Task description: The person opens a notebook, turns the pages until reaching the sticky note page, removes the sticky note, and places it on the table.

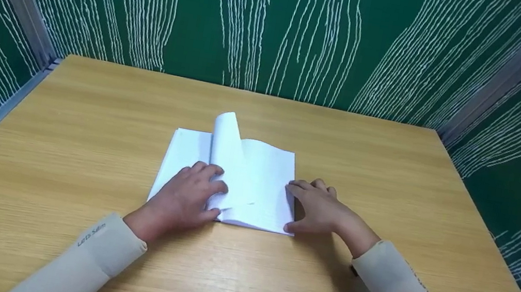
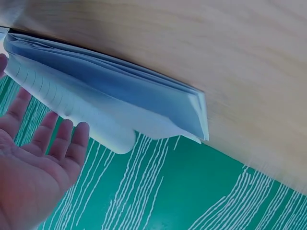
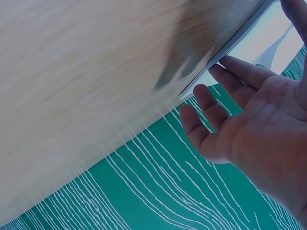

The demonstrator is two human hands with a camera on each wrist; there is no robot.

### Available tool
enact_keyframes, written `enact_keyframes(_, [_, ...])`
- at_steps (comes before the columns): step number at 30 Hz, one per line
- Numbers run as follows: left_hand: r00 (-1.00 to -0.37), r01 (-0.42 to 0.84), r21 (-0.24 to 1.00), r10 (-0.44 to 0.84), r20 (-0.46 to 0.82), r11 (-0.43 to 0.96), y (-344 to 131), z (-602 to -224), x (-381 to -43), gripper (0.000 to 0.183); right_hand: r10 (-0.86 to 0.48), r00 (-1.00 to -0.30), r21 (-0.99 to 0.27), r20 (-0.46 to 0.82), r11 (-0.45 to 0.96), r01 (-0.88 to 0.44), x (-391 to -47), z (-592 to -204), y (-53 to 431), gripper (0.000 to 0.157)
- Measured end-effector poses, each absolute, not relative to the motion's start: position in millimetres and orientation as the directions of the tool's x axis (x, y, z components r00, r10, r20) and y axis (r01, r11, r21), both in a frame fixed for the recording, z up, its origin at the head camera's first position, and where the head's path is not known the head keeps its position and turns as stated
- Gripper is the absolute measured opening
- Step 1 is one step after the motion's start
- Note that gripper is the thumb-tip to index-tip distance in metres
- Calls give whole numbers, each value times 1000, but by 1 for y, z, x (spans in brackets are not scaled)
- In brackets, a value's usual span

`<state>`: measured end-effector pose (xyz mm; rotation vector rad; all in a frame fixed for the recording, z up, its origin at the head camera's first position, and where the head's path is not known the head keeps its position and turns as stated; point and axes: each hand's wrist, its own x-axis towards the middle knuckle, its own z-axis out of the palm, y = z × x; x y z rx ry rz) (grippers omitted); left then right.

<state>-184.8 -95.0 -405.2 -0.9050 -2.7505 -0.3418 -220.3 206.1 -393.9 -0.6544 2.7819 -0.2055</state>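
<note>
An open notebook (image 1: 262, 183) with white pages lies on the table. One page (image 1: 227, 143) stands up from it, curled over toward the left; the left wrist view shows faint ruled lines on this curled page (image 2: 62, 93). My left hand (image 1: 187, 197) lies over the left part of the notebook, its spread fingers against the curled page. In the left wrist view, the left hand's fingers (image 2: 60, 139) are loosely extended. My right hand (image 1: 318, 207) touches the notebook's right edge, thumb at the near corner and fingers farther up, none wrapped around it.
The wooden table (image 1: 84, 139) extends around the notebook on all sides. Green panels (image 1: 386, 46) with white wavy lines rise behind the table and at both sides. Grey posts (image 1: 518, 72) stand at the back corners.
</note>
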Motion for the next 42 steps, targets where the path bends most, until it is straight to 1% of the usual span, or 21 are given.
enact_keyframes(4, [-791, 592, 156, 534, 297, 791, -97, -404, -185, 35, -460, -858, -201, -227, 885, -421, -221, -393, 205, 91])
enact_keyframes(7, [-782, 596, 137, 532, 325, 791, -98, -404, -186, 36, -461, -858, -198, -226, 884, -423, -221, -393, 205, 91])
enact_keyframes(10, [-771, 598, 122, 527, 357, 792, -98, -404, -186, 35, -470, -855, -203, -220, 879, -431, -221, -392, 205, 91])
enact_keyframes(12, [-775, 588, 120, 514, 366, 800, -97, -403, -186, 32, -473, -853, -206, -219, 877, -433, -221, -392, 205, 91])
enact_keyframes(18, [-824, 531, 147, 467, 321, 835, -95, -403, -186, 21, -463, -857, -201, -227, 883, -424, -222, -394, 204, 90])
enact_keyframes(22, [-852, 494, 160, 439, 286, 855, -90, -403, -187, 20, -462, -857, -197, -230, 884, -424, -222, -394, 203, 89])
enact_keyframes(27, [-895, 415, 170, 368, 252, 894, -80, -401, -190, 22, -461, -856, -192, -236, 885, -424, -221, -393, 201, 89])
enact_keyframes(31, [-909, 396, 213, 349, 227, 893, -72, -402, -191, 29, -461, -854, -186, -239, 885, -426, -221, -393, 199, 88])
enact_keyframes(34, [-907, 413, 239, 372, 198, 879, -66, -402, -191, 42, -460, -855, -166, -238, 887, -431, -222, -393, 196, 88])
enact_keyframes(39, [-884, 466, 215, 444, 143, 859, -54, -398, -193, 70, -464, -853, -116, -238, 886, -450, -223, -393, 187, 88])
enact_keyframes(42, [-865, 501, 189, 481, 141, 845, -50, -397, -193, 75, -466, -852, -95, -236, 884, -457, -223, -394, 184, 88])
